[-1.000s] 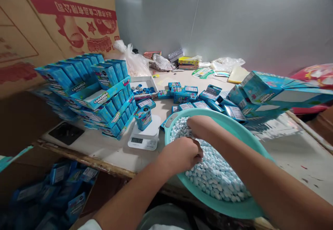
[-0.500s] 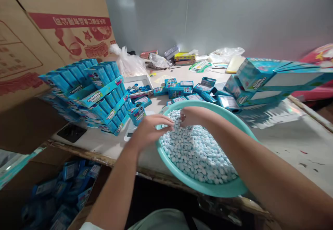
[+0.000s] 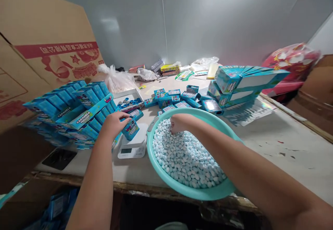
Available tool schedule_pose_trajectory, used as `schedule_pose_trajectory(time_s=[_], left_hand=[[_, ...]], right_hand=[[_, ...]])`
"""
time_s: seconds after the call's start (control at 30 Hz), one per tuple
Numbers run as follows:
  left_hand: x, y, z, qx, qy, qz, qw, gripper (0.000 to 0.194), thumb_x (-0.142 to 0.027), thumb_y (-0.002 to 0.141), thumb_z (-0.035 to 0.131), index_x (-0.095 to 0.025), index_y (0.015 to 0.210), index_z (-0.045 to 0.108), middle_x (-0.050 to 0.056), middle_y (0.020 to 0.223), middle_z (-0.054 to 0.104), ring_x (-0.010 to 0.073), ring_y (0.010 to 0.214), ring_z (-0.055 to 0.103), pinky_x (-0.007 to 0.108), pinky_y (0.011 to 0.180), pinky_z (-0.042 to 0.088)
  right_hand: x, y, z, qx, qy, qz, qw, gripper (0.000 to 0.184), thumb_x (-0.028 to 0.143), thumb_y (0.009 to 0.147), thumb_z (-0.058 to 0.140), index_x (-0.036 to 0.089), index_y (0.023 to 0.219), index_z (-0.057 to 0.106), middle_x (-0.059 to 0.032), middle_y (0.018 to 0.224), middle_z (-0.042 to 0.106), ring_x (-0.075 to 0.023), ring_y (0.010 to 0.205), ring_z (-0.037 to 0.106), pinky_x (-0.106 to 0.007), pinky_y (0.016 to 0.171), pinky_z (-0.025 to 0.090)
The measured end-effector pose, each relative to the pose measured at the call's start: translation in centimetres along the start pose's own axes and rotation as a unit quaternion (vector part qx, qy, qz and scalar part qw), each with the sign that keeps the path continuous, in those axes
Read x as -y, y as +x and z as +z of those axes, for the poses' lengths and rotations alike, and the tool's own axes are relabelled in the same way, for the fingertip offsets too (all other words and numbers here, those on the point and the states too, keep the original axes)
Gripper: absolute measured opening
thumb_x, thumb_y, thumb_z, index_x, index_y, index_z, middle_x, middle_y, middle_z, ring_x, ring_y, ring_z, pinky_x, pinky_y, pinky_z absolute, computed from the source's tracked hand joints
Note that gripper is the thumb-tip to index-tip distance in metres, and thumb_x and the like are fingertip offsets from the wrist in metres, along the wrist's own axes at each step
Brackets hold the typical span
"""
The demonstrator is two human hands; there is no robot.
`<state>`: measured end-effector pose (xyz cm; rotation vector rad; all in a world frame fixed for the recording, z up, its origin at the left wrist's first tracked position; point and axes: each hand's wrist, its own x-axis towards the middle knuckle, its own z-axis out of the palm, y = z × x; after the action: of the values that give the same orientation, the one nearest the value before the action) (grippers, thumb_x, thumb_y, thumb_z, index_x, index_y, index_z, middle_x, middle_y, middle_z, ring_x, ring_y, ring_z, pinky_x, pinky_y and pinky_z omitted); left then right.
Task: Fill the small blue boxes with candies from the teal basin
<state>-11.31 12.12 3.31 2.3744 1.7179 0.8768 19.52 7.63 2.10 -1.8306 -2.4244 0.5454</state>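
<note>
My left hand (image 3: 114, 123) pinches the top of a small blue candy box (image 3: 130, 130), tilted over the plate of a white digital scale (image 3: 132, 151). Whether the box rests on the plate I cannot tell. A turquoise basin (image 3: 197, 194) to the right is filled with small pale blue and white candies (image 3: 187, 159). Inside its far left part, my right hand (image 3: 179, 123) is closed, with fingers curled down against the candies. What lies within those fingers is hidden.
Stacked display trays of blue boxes (image 3: 88, 112) stand left, near a black phone-like slab (image 3: 59, 159). A white tray of blue caps (image 3: 128, 101) and loose boxes (image 3: 165, 100) lie behind. More display cartons (image 3: 234, 81) are at right; a large cardboard box (image 3: 52, 32) rises left.
My left hand has moved from the basin's left edge to the candy box at the scale and gripped it. My right hand stays in the candies, its fingers more curled. The view has shifted.
</note>
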Motion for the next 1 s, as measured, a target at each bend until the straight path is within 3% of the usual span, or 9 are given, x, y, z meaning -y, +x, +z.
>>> schedule_pose_trajectory(time_s=[0.2, 0.47, 0.6, 0.73, 0.8, 0.87, 1.0], left_hand=[[0.7, -0.1, 1.4, 0.016, -0.018, 0.006, 1.000, 0.030, -0.044, 0.084, 0.059, -0.025, 0.092, 0.081, 0.003, 0.107, 0.079, 0.0262, 0.108, 0.071, 0.040, 0.107, 0.050], [0.6, -0.2, 2.0, 0.008, 0.038, 0.073, 0.997, 0.035, -0.037, 0.090, 0.049, -0.019, 0.097, 0.079, 0.010, 0.116, 0.075, 0.0260, 0.109, 0.068, 0.041, 0.107, 0.049], [0.3, -0.3, 1.7, 0.010, 0.047, 0.049, 0.998, 0.041, -0.038, 0.091, 0.050, -0.019, 0.119, 0.072, 0.010, 0.123, 0.073, 0.0281, 0.117, 0.066, 0.041, 0.108, 0.049], [0.8, -1.9, 1.5, -0.020, 0.049, 0.038, 0.998, 0.039, -0.044, 0.091, 0.053, -0.024, 0.118, 0.073, 0.008, 0.125, 0.073, 0.0300, 0.123, 0.063, 0.046, 0.117, 0.039], [1.5, -3.5, 1.5, -0.066, 0.025, 0.019, 0.997, 0.042, -0.048, 0.089, 0.059, -0.024, 0.121, 0.070, 0.009, 0.129, 0.071, 0.0297, 0.125, 0.062, 0.046, 0.117, 0.039], [2.5, -5.1, 1.8, -0.091, -0.023, -0.032, 0.995, 0.055, -0.052, 0.085, 0.065, -0.023, 0.132, 0.063, 0.011, 0.132, 0.068, 0.0286, 0.123, 0.063, 0.042, 0.110, 0.046], [3.5, -7.3, 3.1, -0.042, -0.029, -0.149, 0.988, 0.073, -0.059, 0.079, 0.070, -0.021, 0.140, 0.053, 0.012, 0.115, 0.073, 0.0283, 0.100, 0.071, 0.038, 0.087, 0.056]], right_hand=[[0.2, 0.2, -0.7, 0.047, -0.024, 0.010, 0.999, 0.020, 0.028, 0.067, 0.081, 0.018, 0.082, 0.074, -0.0073, 0.085, 0.071, -0.0247, 0.076, 0.064, -0.036, 0.068, 0.051], [0.3, 0.2, -0.5, 0.028, -0.007, 0.012, 1.000, 0.019, 0.024, 0.063, 0.084, 0.021, 0.068, 0.066, -0.0032, 0.072, 0.064, -0.0221, 0.071, 0.059, -0.035, 0.065, 0.047], [0.2, 0.2, -0.6, 0.030, -0.001, 0.008, 1.000, 0.022, 0.025, 0.060, 0.085, 0.021, 0.066, 0.064, -0.0024, 0.069, 0.061, -0.0218, 0.068, 0.059, -0.035, 0.064, 0.046], [0.1, 0.1, -0.9, 0.041, -0.001, 0.002, 0.999, 0.020, 0.026, 0.062, 0.084, 0.021, 0.072, 0.068, -0.0029, 0.073, 0.065, -0.0222, 0.069, 0.060, -0.034, 0.064, 0.046], [0.1, 0.0, -0.9, 0.041, -0.003, 0.002, 0.999, 0.020, 0.028, 0.063, 0.084, 0.021, 0.075, 0.070, -0.0038, 0.076, 0.066, -0.0230, 0.071, 0.061, -0.035, 0.065, 0.047], [0.1, -0.1, -0.9, 0.038, -0.006, 0.001, 0.999, 0.021, 0.030, 0.064, 0.084, 0.021, 0.076, 0.070, -0.0042, 0.076, 0.067, -0.0234, 0.073, 0.062, -0.034, 0.066, 0.047], [0.2, -0.2, -0.5, 0.024, -0.006, -0.015, 1.000, 0.018, 0.027, 0.063, 0.083, 0.019, 0.072, 0.069, -0.0045, 0.069, 0.066, -0.0220, 0.066, 0.059, -0.032, 0.061, 0.044]])
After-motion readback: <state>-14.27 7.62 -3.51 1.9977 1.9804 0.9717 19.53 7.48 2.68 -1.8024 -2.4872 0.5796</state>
